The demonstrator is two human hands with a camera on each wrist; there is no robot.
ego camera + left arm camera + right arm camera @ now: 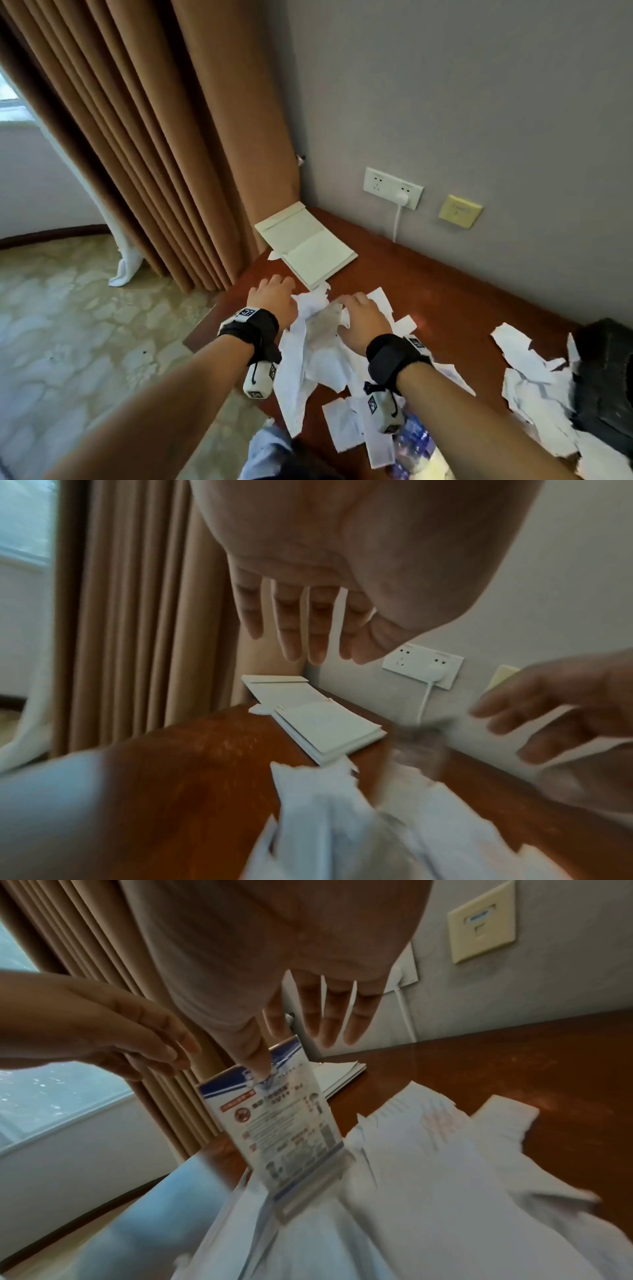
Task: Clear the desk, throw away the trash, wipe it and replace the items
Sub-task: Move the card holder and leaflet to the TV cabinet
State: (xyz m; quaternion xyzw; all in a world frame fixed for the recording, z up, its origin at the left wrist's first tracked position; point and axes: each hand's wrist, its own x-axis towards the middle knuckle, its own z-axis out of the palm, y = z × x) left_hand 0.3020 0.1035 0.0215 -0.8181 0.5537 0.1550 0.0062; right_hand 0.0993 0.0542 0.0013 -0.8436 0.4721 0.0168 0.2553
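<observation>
Beyond the grip, passage is blocked by an open notebook (305, 250); to its right, bare desk (445, 274) is left free.

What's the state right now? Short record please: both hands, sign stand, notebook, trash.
left hand: open, fingers straight, at the paper pile's left edge
right hand: open, thumb touching the sign stand's top
sign stand: clear, upright among the scraps
notebook: lying open at the far corner of the desk
torn paper: scattered over the desk, not yet cleared
</observation>
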